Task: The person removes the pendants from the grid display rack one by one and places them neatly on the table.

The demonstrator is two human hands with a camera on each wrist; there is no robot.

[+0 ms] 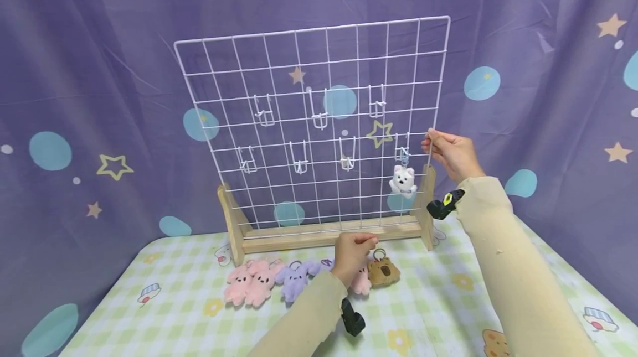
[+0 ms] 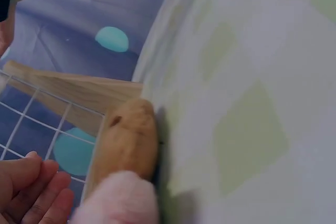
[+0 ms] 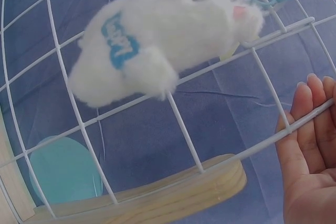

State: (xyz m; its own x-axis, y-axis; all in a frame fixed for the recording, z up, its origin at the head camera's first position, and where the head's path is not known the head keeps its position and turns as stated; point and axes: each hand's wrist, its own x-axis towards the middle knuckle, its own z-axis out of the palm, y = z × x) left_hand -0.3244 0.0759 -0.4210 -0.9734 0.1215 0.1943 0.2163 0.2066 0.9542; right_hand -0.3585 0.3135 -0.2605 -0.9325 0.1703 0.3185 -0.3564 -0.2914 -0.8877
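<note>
My right hand [image 1: 452, 155] pinches the right edge wire of a white wire grid panel [image 1: 311, 62]; in the right wrist view its fingers [image 3: 307, 108] lie along that wire. A white plush dog keychain [image 1: 402, 181] hangs by a light blue clasp from the lower right hook, just left of this hand. My left hand [image 1: 353, 254] hovers over the row of plush keychains with nothing in its loosely bent fingers [image 2: 47, 192]. Beside it lie a brown bear-like plush keychain [image 1: 384, 273] and a pink plush [image 1: 361, 282], which it partly hides.
The panel stands in a wooden base [image 1: 284, 242] on a green checked tablecloth [image 1: 174, 312]. Several bare white hooks, such as an upper one [image 1: 266, 117], hang on the grid. Pink plush keychains [image 1: 260, 284] and a purple one [image 1: 295, 280] lie left. A purple curtain [image 1: 124, 113] hangs behind.
</note>
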